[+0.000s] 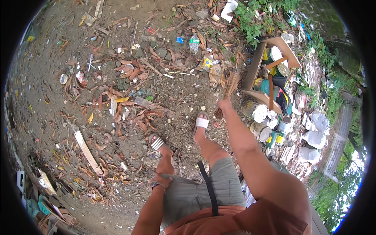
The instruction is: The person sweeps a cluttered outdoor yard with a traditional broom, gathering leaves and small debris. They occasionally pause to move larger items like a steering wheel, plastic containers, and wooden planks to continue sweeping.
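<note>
My right hand (225, 105) is closed around a stick broom (232, 84), a bundle of thin brown sticks. Its longer end fans out away from me, over littered soil beside a crumpled brown wrapper (216, 73). A short stub of the bundle sticks out below my fist. Bent forward, I rest my left hand (161, 182) on my left knee, with no object in it and its fingers spread over the leg. Dry brown leaves (147, 117) lie heaped in front of my sandalled feet. Farther off are a clear plastic bottle (194, 44) with a green label and a yellow packet (207, 62).
To the right, a tipped wooden shelf (256, 64) holds paint cans and buckets. More pails (259, 113) and white sacks (314, 138) stand near it. A pale plank (87, 152) lies on the left. Scrap wood (47, 182) is piled at the lower left; green plants (250, 23) grow at the far right.
</note>
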`<move>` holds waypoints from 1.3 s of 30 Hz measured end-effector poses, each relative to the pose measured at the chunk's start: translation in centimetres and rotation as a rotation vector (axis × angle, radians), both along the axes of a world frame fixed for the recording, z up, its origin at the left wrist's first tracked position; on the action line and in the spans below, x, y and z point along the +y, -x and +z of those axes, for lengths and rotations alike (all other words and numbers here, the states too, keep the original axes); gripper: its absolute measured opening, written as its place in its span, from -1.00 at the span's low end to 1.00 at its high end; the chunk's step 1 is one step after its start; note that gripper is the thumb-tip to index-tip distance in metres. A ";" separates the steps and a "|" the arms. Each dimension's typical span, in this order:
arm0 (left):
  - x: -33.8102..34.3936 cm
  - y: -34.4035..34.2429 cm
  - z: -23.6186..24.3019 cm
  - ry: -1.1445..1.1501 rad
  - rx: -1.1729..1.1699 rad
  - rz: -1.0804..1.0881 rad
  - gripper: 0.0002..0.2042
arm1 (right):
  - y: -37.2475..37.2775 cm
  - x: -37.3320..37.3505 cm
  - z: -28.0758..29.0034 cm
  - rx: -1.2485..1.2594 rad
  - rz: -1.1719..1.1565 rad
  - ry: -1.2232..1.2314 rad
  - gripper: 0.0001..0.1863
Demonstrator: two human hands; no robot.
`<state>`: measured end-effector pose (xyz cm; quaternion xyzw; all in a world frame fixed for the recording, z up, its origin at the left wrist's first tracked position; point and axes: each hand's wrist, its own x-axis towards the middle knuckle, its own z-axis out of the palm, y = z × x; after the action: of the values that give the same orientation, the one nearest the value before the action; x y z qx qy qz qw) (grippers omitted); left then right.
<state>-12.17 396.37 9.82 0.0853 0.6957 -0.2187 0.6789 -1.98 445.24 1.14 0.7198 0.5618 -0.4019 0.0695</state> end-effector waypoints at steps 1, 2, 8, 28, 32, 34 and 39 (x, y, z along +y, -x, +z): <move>0.3 0.3 -0.2 -0.007 0.010 0.008 0.13 | -0.2 0.8 -1.2 -0.046 0.063 0.043 -0.10; 0.8 0.5 -0.3 0.028 0.011 0.013 0.14 | 0.1 1.9 -2.1 -0.054 0.287 0.145 -0.13; 7.5 1.5 -1.4 0.098 0.014 0.039 0.22 | 2.3 -2.3 1.4 -0.081 1.010 0.314 -0.23; 31.7 5.1 7.2 0.047 0.187 0.211 0.22 | -8.6 24.5 9.9 0.001 0.709 0.169 -0.08; 31.0 7.3 9.7 0.026 0.327 0.354 0.30 | -6.8 31.1 5.0 -0.134 -0.058 0.216 -0.05; 30.6 6.9 9.0 -0.069 0.296 0.571 0.36 | -3.2 30.8 2.4 -0.117 0.338 0.254 -0.07; 32.8 3.4 5.4 -0.088 0.084 0.647 0.48 | 1.3 27.1 4.9 -0.150 1.180 0.267 -0.05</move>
<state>-15.59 429.20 15.23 -0.1199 0.7229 0.0351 0.6796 -3.27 472.32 6.08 0.2984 0.8042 -0.3106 0.4096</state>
